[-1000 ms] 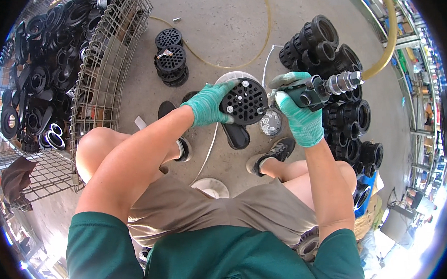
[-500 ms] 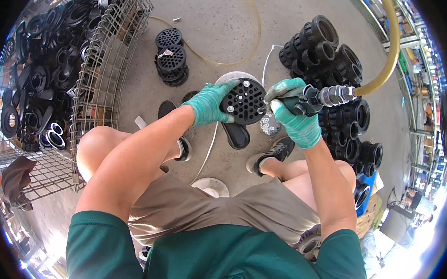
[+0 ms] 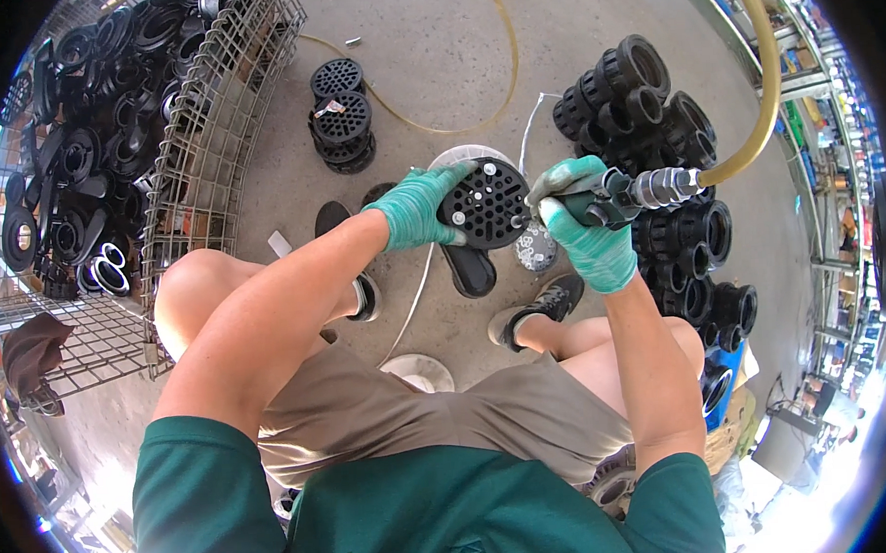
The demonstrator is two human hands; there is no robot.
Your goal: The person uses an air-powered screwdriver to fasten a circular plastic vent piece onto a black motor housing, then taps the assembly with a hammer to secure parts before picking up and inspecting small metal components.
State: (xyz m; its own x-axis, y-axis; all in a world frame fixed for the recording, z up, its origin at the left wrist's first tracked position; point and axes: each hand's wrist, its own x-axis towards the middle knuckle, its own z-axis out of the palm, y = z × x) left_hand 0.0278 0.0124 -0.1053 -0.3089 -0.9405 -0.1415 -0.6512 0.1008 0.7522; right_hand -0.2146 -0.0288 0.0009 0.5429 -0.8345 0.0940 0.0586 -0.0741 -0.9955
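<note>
A round black perforated grate, with a few white round pieces on its face, sits in front of me. Gloved in green, my left hand grips its left edge, fingers on top. My right hand is closed around an air-powered driver, its tip at the grate's right edge; whether it touches a fastener is too small to tell. Beneath the grate, an elongated black part sticks out toward me. The rim of a pale round support shows behind it. Just right lies a round dish of small whitish pieces.
A yellowish hose runs from the driver up past the right. Several black ring-shaped parts are stacked at right. More black grates stand at the far left. A wire cage of black parts borders the left.
Both hands, the grate and the driver keep nearly the same places. Only a very slight shift of the whole view shows.
</note>
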